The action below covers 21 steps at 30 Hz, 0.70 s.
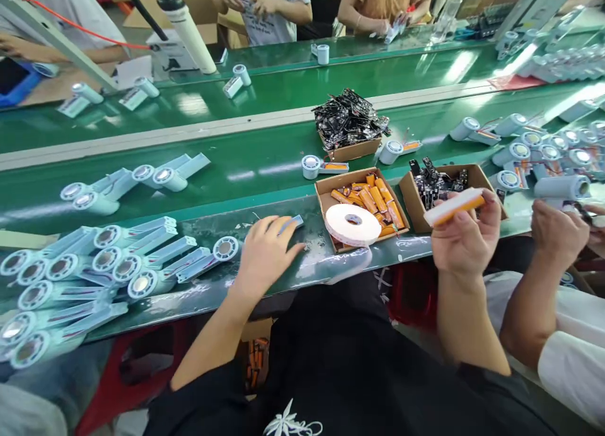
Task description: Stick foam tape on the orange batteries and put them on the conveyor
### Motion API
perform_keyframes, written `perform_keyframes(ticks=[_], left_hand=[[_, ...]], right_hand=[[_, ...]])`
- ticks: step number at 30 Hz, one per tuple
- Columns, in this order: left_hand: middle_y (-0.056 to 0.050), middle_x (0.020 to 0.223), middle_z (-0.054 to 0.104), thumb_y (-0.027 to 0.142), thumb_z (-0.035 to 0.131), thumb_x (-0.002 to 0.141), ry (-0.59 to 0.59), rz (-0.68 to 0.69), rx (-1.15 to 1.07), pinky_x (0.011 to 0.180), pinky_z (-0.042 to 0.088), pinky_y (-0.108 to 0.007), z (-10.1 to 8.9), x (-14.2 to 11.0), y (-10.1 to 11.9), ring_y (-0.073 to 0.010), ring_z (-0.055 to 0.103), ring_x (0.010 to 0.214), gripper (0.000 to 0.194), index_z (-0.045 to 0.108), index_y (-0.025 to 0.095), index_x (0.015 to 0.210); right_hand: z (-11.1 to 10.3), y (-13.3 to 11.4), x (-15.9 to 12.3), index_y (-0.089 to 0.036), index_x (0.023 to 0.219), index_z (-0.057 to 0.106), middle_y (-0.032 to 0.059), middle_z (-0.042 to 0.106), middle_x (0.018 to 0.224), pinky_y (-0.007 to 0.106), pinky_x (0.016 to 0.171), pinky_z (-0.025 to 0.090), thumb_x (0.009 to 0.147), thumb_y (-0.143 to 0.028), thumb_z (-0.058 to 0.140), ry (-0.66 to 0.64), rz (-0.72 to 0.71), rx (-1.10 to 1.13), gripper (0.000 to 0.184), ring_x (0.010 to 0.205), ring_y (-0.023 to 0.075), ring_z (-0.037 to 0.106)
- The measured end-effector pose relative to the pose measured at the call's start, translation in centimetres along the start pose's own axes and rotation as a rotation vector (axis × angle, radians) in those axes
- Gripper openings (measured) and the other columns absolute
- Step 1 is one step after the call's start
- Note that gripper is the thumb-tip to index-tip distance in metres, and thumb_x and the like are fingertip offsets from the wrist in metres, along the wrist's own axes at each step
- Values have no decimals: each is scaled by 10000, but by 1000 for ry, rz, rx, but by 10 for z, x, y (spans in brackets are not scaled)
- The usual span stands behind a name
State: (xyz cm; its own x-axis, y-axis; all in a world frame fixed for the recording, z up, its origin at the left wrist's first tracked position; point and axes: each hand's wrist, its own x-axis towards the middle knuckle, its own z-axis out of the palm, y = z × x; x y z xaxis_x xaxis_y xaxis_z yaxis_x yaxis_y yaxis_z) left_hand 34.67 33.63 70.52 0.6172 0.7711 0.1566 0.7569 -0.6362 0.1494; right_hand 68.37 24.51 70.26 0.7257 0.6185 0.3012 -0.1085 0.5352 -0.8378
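My left hand (265, 250) lies over the handle of a light-blue handheld fan body (225, 249), its fingers curved across it. The round head shows left of the hand, and the handle's tip pokes out past the fingers. Raised above the bench on the right, my right hand (466, 234) pinches an orange battery (458, 212) with a white strip along its top. Between the hands stands a cardboard box of orange batteries (373, 200). A white tape roll (352, 225) rests on that box's near side.
Many fan bodies (108, 259) crowd the bench at left, and more (551, 152) lie at right. Black circuit boards fill one box (477, 177) beside the batteries and heap on another (350, 124) behind. A co-worker's hand (560, 234) works close at right. People sit across the green bench.
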Motion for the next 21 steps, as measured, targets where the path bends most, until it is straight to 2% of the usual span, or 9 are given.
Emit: perform_keyframes(ticks=[2,4,6,9,11,13,15,18,21], left_hand=[[-158,1234,740,272,632,978,-153,-104,201,984,531,-539,1,-14,-18,-395,630,1200,224,763,181,1135],[-163,1069,760,164,559,967,-271,-86,278,883,559,-490,-2,-14,-34,-368,676,1063,218,776,161,993],[-171,1053,753,90,499,939,-239,18,260,918,549,-479,-8,7,-52,-344,674,1058,286,776,156,974],[-204,1158,733,56,490,869,-114,106,149,1101,456,-524,-13,73,-92,-350,612,1215,336,783,153,1002],[-211,1160,735,92,548,817,-180,64,20,1146,407,-534,-9,125,-121,-363,581,1266,258,784,157,898],[-157,1147,758,147,634,761,-290,36,-104,1118,438,-445,-3,168,-145,-331,604,1244,133,761,183,779],[-84,1118,785,222,703,734,-381,41,-213,1038,478,-328,3,195,-163,-278,642,1186,48,747,203,742],[-39,1074,796,327,712,786,-425,-2,-374,939,484,-256,9,206,-173,-233,673,1094,143,757,205,846],[-62,1044,778,352,632,892,-337,-108,-398,873,474,-277,18,203,-170,-222,673,965,198,717,192,972]], right_hand=[[-8,-2,-4,-331,1112,754,-16,754,1059,362,879,669,704,-222,903,19,16,-9,447,1032,187,748],[-3,-3,1,-319,1104,745,-18,765,1019,382,888,674,712,-220,907,-9,10,-16,436,1000,189,761],[18,-2,12,-326,1095,730,-26,769,1016,429,945,664,701,-233,924,-94,-26,-16,449,1027,207,766],[75,12,35,-328,1103,715,-12,779,1048,441,996,638,712,-257,927,-311,4,-74,450,1112,238,755],[119,35,52,-300,1145,714,11,791,1051,410,977,636,759,-263,887,-489,110,-160,425,1090,233,760],[161,68,69,-255,1173,717,19,803,1019,381,943,639,780,-255,847,-659,187,-240,414,1004,211,774],[195,105,82,-210,1165,726,25,812,989,356,926,631,775,-244,826,-802,191,-335,403,955,199,781],[228,151,92,-157,1147,733,43,818,968,319,934,592,796,-205,787,-1004,125,-559,358,955,194,778],[241,173,93,-154,1180,734,41,815,939,293,916,544,869,-210,726,-1225,-4,-856,316,906,181,754]])
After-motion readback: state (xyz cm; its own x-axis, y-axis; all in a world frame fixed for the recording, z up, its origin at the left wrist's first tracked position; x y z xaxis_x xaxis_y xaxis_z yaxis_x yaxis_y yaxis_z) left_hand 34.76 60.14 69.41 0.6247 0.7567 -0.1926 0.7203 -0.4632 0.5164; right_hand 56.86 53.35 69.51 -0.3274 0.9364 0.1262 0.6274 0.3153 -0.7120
